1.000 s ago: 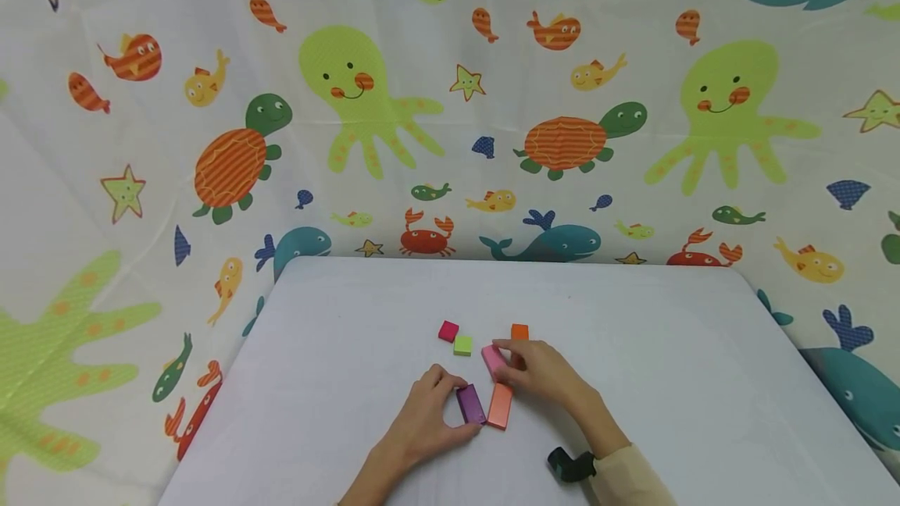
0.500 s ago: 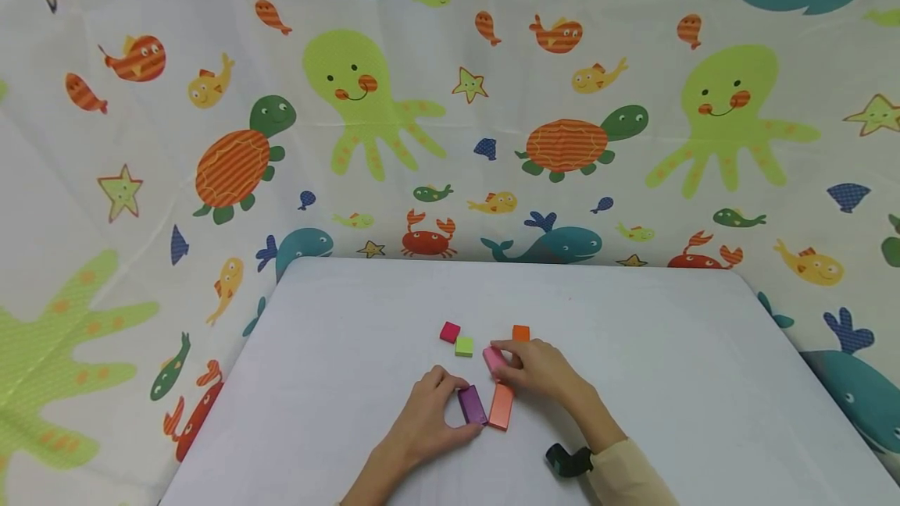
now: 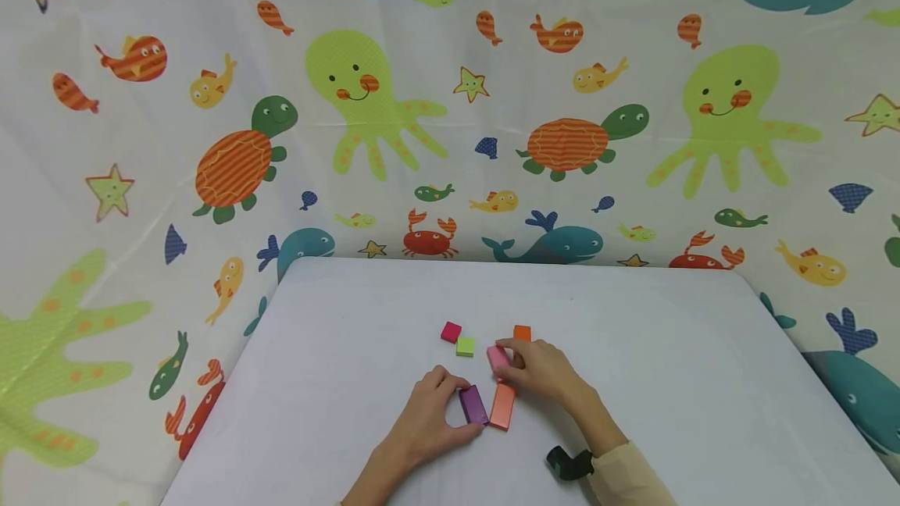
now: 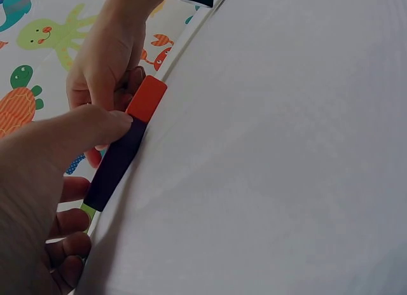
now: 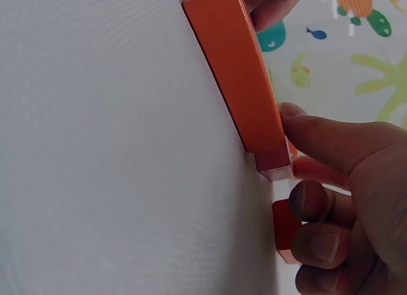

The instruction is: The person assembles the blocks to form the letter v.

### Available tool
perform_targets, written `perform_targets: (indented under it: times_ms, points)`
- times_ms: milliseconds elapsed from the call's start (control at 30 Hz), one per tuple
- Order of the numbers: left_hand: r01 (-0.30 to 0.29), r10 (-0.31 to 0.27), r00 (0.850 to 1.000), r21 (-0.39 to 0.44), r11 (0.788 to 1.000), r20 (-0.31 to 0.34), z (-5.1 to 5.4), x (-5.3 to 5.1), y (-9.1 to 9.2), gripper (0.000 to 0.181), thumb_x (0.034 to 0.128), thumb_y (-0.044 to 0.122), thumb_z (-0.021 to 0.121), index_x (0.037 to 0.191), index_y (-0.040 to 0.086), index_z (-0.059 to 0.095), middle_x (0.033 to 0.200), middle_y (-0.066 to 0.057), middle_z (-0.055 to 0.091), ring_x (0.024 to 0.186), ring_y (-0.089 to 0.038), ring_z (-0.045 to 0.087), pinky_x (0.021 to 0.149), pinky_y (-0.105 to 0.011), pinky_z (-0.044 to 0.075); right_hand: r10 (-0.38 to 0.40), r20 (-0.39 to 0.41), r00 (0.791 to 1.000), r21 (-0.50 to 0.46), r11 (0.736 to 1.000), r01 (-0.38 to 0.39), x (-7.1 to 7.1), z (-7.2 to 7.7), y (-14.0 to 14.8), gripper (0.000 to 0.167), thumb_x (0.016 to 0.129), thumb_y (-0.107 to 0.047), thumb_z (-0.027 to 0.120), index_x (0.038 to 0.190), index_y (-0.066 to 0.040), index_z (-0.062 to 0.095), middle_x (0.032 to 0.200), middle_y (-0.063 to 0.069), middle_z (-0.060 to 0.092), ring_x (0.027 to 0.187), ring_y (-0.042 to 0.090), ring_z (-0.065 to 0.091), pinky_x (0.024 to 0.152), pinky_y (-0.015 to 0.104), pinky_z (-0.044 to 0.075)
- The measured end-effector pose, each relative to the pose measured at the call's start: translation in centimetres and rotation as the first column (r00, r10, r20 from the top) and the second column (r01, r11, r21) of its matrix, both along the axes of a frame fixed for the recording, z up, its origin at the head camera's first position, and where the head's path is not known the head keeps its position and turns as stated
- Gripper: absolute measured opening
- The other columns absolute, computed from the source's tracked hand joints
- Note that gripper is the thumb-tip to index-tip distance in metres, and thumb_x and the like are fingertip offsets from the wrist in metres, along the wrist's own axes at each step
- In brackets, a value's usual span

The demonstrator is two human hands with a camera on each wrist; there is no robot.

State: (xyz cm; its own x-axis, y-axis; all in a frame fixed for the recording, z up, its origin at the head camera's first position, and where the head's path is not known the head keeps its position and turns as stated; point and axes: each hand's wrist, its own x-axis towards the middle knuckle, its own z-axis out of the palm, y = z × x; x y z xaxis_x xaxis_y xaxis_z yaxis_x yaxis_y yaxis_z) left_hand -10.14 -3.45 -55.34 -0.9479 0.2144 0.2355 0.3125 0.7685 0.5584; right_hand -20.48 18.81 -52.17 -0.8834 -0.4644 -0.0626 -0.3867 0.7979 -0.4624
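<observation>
My left hand (image 3: 427,416) pinches a purple block (image 3: 474,405) by its two ends, thumb at the near end and index finger at the far end. Close to its right lies a salmon-orange block (image 3: 502,408), which in the left wrist view (image 4: 147,99) stands right by the purple one. Beyond the salmon block, my right hand (image 3: 548,372) holds a pink block (image 3: 498,358) between thumb and fingers. Its near end meets or nearly meets the salmon block's far end. In the right wrist view the salmon block (image 5: 236,72) mostly covers the pink block (image 5: 275,164).
An orange block (image 3: 522,332) lies just behind the right hand, partly hidden. Left of the pink block are a lime-green cube (image 3: 465,346) and a red cube (image 3: 451,332), corners close together. The white table (image 3: 351,318) ends at a sea-animal cloth (image 3: 436,123).
The pink block has shifted slightly right and turned a little straighter in my right hand. My left hand and the purple block stay nearly still; the head view has moved slightly.
</observation>
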Motion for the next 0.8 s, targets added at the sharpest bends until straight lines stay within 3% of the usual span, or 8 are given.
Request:
perform_targets:
  times_ms: [800]
  points:
    - [0.001,-0.001,0.999,0.000,1.000,-0.048,-0.06,0.07,0.08,0.051,0.0733,0.051,0.083,0.113,0.025,0.066,0.100,0.009,0.054,0.091,-0.004,0.047,0.083,-0.027,0.044,-0.088,-0.037,0.995,0.005,0.996,0.088,0.53,-0.10,0.48,0.056,0.083,-0.046,0.078,0.129,-0.017,0.067,0.073,-0.008,0.054,0.072,0.010,0.048,0.064,0.027,0.041]
